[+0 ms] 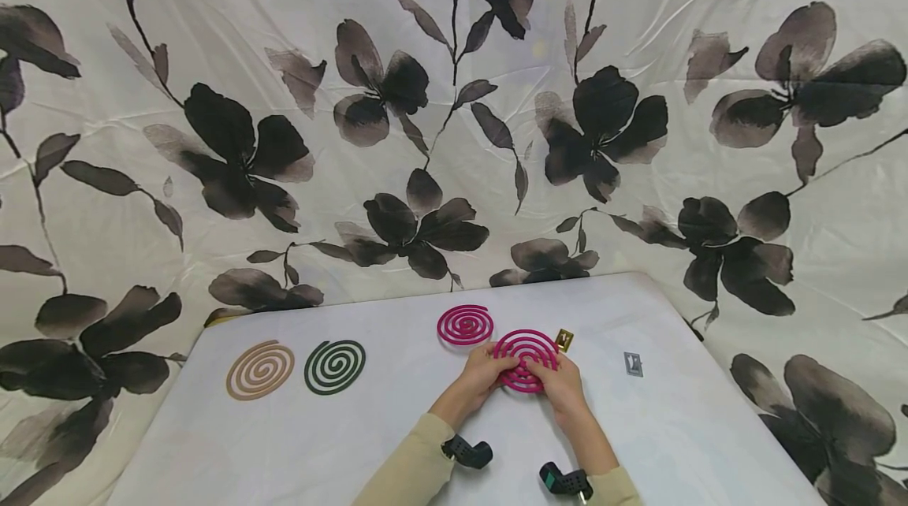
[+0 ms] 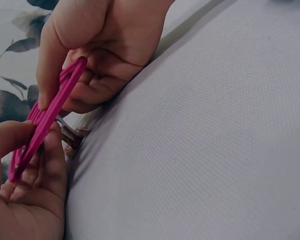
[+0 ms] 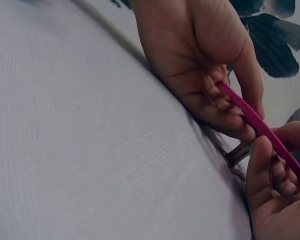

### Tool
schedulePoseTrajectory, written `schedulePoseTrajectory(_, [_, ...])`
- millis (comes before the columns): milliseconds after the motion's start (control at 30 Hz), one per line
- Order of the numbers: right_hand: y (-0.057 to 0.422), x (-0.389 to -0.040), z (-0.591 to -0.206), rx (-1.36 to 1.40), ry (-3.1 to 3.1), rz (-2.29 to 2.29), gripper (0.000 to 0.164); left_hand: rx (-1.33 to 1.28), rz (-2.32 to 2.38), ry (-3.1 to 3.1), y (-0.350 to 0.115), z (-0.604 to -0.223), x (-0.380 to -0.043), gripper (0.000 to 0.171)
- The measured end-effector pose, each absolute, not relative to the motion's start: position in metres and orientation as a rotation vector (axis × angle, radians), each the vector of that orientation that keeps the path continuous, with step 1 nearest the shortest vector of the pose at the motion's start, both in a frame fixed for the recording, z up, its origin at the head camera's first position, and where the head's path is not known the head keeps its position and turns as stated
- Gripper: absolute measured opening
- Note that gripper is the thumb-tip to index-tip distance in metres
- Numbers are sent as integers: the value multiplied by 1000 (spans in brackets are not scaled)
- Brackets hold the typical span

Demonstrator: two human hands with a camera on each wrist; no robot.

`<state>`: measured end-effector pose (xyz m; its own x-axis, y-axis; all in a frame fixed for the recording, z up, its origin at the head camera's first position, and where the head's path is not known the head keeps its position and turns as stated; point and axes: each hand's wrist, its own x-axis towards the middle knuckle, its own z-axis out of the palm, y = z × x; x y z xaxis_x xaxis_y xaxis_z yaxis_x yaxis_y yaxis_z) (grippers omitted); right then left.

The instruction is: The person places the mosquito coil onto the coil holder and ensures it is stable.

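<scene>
Both hands pinch a pink mosquito coil [image 1: 526,332] between thumbs and fingers, raised over the white table. The left hand [image 1: 478,374] grips its left side, the right hand [image 1: 565,388] its right side, thumbs on top near the middle. Seen edge-on in the left wrist view, the coil [image 2: 52,112] is a thin, tilted disc with fingers curled beneath it. A small metal piece [image 2: 72,136] shows just beyond the fingers, close to the tabletop. Behind the left hand, another pink coil [image 1: 465,325] lies flat.
A tan coil [image 1: 259,370] and a dark green coil [image 1: 336,368] lie on the table's left side. Past the right hand is a gold metal stand [image 1: 564,340]; farther right lies a silver one [image 1: 634,364]. A floral curtain [image 1: 426,135] hangs behind the table [image 1: 234,459].
</scene>
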<state>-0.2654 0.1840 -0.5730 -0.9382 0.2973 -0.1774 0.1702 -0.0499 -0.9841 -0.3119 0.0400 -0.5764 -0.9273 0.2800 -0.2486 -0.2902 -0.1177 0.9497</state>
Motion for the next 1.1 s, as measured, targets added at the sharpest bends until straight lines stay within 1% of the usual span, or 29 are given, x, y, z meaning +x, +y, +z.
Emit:
schedulePoseTrajectory(267, [182, -265, -568, -536, -2122, 2122, 49, -14, 2085, 1788, 40, -576, -314, 51])
schedulePoseTrajectory(567, [181, -266, -567, -569, -2056, 2176, 44, -15, 2071, 1810, 40, -574, -312, 49])
schedulePoseTrajectory(933, [180, -264, -572, -523, -2120, 2101, 51, -27, 2046, 1853, 41, -575, -312, 46])
schedulePoseTrajectory(1100, [180, -263, -572, -531, -2140, 2083, 51, -14, 2045, 1857, 41, -576, -312, 46])
